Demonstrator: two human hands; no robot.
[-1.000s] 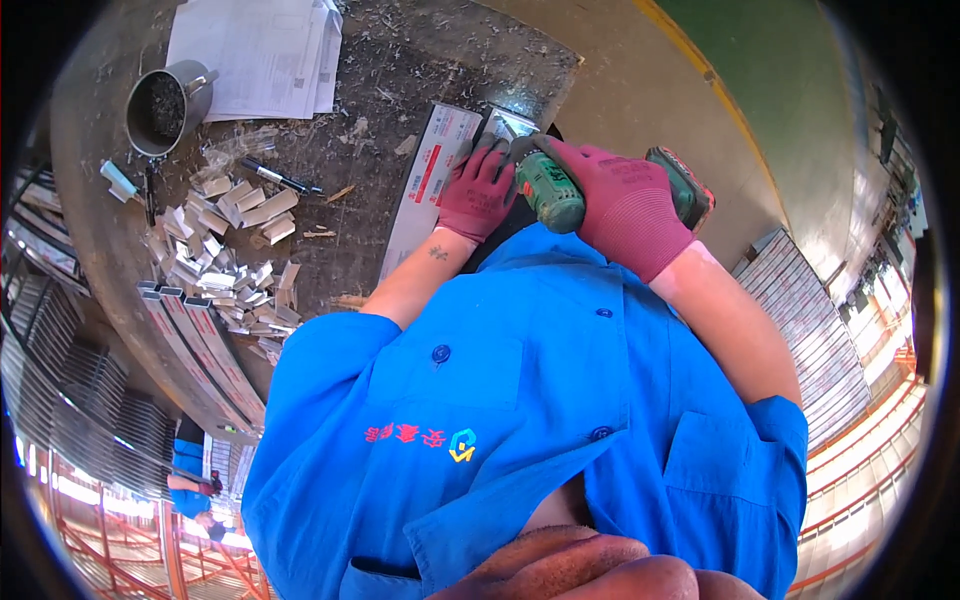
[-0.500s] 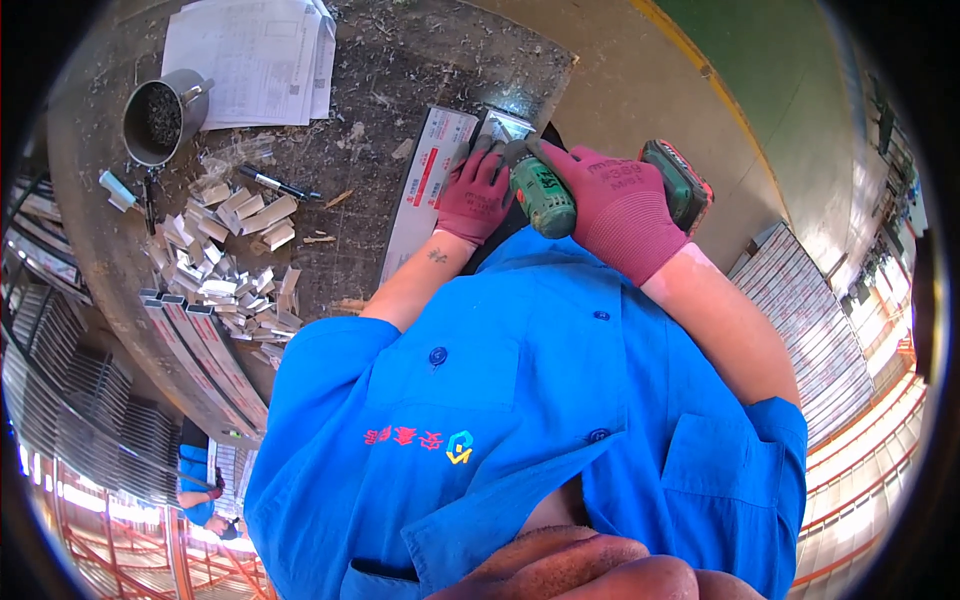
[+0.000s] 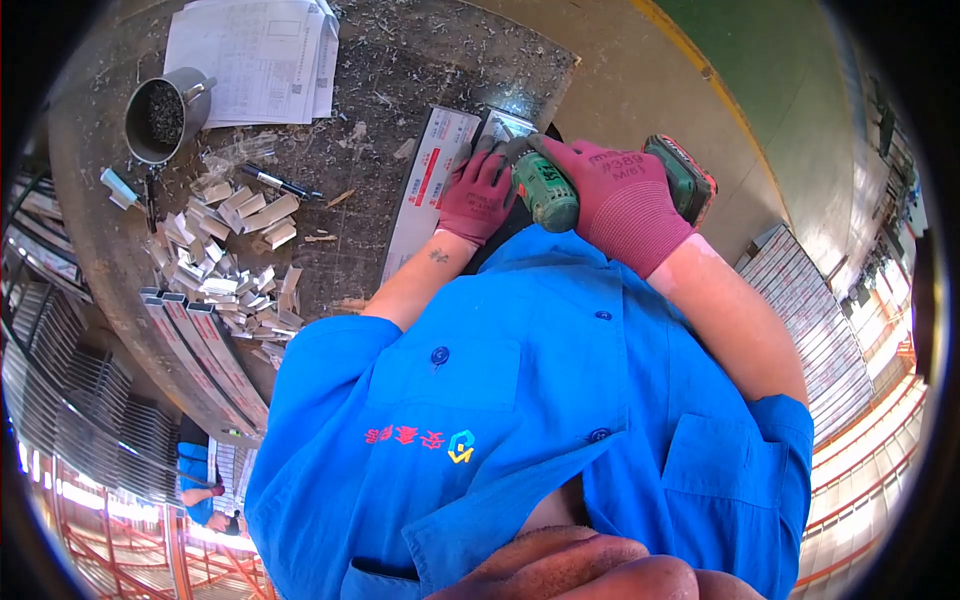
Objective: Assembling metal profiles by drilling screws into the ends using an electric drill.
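Landmark: the film-covered profile (image 3: 420, 205), a long flat metal bar with white-and-red film, lying on the dark workbench (image 3: 360, 60) near its edge. Left hand (image 3: 478, 200), in a maroon glove with dark fingertips, lies across the profile's right side, palm down, fingers mostly straight and close together. Right hand (image 3: 625, 200), same glove type, is closed around the green cordless drill (image 3: 545, 195), just right of the profile, with its battery end sticking out past the hand on the far side. Drill nose points at a shiny metal piece (image 3: 508, 124) beside the profile's far end, brightly lit there. Fingertips and drill nose crowd together, so can't tell whether the left hand grips anything or the bit touches metal. Left of the profile: black marker (image 3: 280, 182), heap of cut metal offcuts (image 3: 220, 250), then, farther left, metal mug (image 3: 192, 110) holding dark shavings. Paper sheets (image 3: 250, 70) are beyond the profile to the left. Rectangular tubes (image 3: 205, 345) sit nearer the body, left of the profile.
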